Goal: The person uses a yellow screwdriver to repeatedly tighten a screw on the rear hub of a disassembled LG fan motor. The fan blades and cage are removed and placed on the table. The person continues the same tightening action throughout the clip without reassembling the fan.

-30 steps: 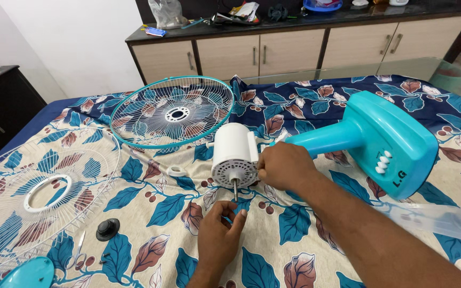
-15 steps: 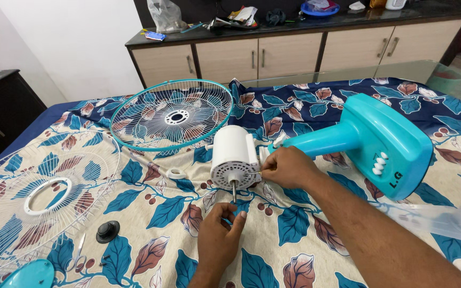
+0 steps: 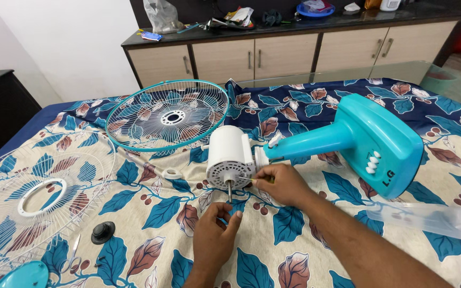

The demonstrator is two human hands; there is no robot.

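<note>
Right hand [image 3: 283, 184] at centre, fingers pinched on small tool against white fan motor [image 3: 230, 157]; left hand [image 3: 214, 234] below shaft, fingers curled, contents unclear.

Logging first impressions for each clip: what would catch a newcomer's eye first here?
The turquoise plastic fan base and stand lying on the leaf-print bedsheet, its white motor housing mid-frame. The right hand touches the housing's face; the left hand sits below the shaft. A turquoise-rimmed wire grille lies behind.
</note>
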